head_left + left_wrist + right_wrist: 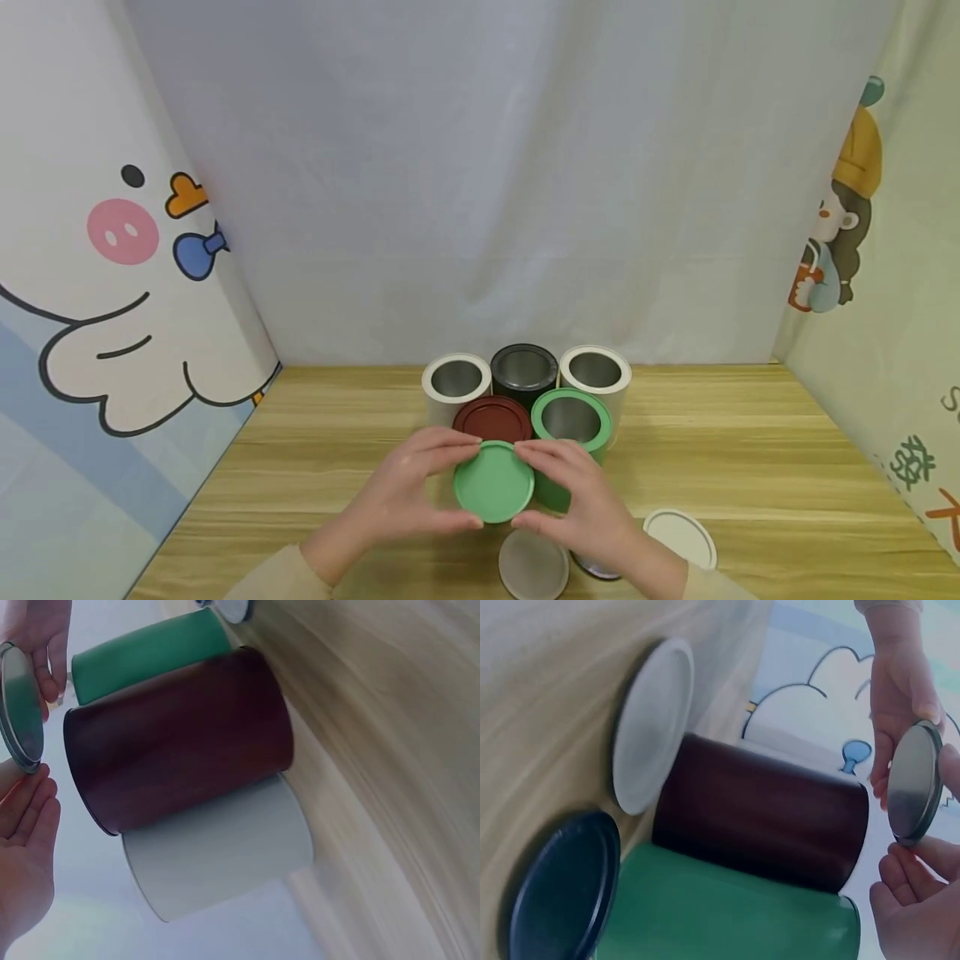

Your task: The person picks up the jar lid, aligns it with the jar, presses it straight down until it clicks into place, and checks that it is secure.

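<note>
I count five cylindrical tins on the worktop [750, 450]: two white tins [455, 385] [596, 375], one black tin [523, 372], one dark red tin [492, 419] with its lid on, and one green tin [572, 429], open, its metal inside showing. They stand in a tight cluster, touching or nearly so, black at the back between the whites, red and green in front.

I count four loose lids. The green lid [493, 482] is held between both hands, above the worktop and just in front of the red and green tins. My left hand [408, 492] pinches its left rim, fingers [450, 446] curled over the top edge and thumb below. My right hand [581, 492] grips the right rim likewise. Its underside is bare metal in the wrist views.

Two white lids lie flat on the worktop: one [533, 565] below the hands, one [681, 537] off to the right. A black lid [562, 889] lies near the green tin; my right wrist mostly hides it in the head view.

The worktop is pale wood grain. A white cloth backdrop [487, 167] hangs behind, with cartoon-printed panels [97, 292] at either side.
</note>
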A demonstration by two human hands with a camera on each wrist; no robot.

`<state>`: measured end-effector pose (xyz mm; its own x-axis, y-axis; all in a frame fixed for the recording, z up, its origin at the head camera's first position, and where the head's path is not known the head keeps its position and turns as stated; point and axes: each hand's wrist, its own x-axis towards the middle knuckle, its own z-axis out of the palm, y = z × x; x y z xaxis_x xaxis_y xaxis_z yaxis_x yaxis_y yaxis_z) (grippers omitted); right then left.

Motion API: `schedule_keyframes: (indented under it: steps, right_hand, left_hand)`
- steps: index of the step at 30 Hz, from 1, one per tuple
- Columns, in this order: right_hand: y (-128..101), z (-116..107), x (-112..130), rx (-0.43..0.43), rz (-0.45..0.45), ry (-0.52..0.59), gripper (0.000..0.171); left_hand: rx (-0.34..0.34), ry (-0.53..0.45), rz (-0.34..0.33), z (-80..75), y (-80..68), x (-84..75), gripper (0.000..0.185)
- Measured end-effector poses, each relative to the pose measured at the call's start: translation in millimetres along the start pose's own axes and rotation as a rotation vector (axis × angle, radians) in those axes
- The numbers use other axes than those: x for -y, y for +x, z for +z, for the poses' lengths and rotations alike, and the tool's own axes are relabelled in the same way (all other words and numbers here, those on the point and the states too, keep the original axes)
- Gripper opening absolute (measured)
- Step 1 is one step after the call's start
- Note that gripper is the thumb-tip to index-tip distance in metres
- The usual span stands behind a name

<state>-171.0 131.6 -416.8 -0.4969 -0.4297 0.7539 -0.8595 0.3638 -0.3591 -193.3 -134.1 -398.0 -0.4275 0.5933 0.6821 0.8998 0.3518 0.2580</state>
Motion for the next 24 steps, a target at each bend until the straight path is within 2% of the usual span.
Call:
schedule_keyframes:
  steps: [6,16,24]
  right_hand:
    - [3.5,-10.9,-2.8,0.03,0.022,-0.012,0.063]
    - [1.3,-28.8,-12.5,0.089,0.078,-0.053,0.062]
    - [-1.9,-38.3,-19.6,0.098,0.11,-0.083,0.066]
  left_hand:
    - [0.018,0.019,-0.055,3.9,10.5,-1.3,0.073]
    - [-0.004,0.004,-0.057,22.9,24.7,-1.0,0.072]
    - [-0.012,0.012,-0.077,39.5,34.9,-1.3,0.07]
